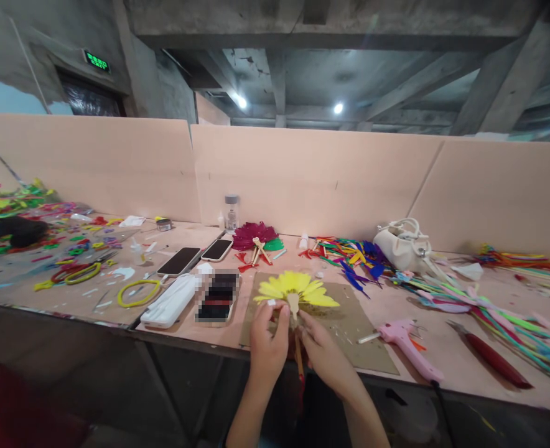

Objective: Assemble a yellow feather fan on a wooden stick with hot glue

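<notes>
Probably light and fragile, the yellow flower [305, 285] is best held by its stiffer-looking stem [293, 305] below the petals [319, 295], where left hand [270, 330] and right hand [322, 345] pinch it.

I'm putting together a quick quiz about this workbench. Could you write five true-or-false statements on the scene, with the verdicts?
1. The left hand and the right hand are both at the yellow flower. True.
2. The glue gun is blue. False: the glue gun is pink.
3. The red-handled tool lies to the right of the glue gun. True.
4. The handbag hangs on the partition. False: the white handbag rests on the table.
5. The dark red flower lies beyond the yellow flower. True.
</notes>
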The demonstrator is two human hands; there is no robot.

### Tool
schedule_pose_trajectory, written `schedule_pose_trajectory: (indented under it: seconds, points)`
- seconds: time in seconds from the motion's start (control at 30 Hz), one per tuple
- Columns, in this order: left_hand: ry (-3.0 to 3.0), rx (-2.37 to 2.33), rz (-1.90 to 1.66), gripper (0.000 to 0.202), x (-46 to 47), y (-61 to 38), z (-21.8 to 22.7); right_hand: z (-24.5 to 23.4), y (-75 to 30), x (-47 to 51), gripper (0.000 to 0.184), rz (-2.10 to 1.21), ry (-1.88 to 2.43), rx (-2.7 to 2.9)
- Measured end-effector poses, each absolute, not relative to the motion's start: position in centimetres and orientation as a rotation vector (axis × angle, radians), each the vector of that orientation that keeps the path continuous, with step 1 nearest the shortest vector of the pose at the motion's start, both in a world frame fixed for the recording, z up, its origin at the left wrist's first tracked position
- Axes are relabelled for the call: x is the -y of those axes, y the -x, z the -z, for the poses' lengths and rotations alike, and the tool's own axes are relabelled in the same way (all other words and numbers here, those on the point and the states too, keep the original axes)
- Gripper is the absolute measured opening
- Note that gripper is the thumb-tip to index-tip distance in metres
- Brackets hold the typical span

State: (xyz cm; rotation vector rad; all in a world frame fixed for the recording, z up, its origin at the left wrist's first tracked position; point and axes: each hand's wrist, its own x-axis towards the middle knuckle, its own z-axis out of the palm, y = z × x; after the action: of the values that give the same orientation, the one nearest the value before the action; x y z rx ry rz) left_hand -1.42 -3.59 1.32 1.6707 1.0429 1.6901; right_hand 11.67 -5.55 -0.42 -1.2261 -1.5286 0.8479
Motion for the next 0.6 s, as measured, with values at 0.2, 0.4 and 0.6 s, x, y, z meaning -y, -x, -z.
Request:
schedule_pose_trajectory:
  seconds: [0.2,0.4,0.6]
  points:
    - [-2.308,-1.202,-1.455,0.031,3.1,2.8,-1.6,-0.4,-11.9,6.9,0.035,-0.895,1.35,1.55]
    - [-2.61,-1.103,-1.178,0.03,3.8,2.0,-1.3,-1.7,-12.1,9.4,0.022,-0.52,1.432,1.721]
    - [-2.71,-1.095,-1.043,0.025,3.9,1.9,-1.1,-1.0,-12.3,10.0,0.022,-0.591,1.403,1.685]
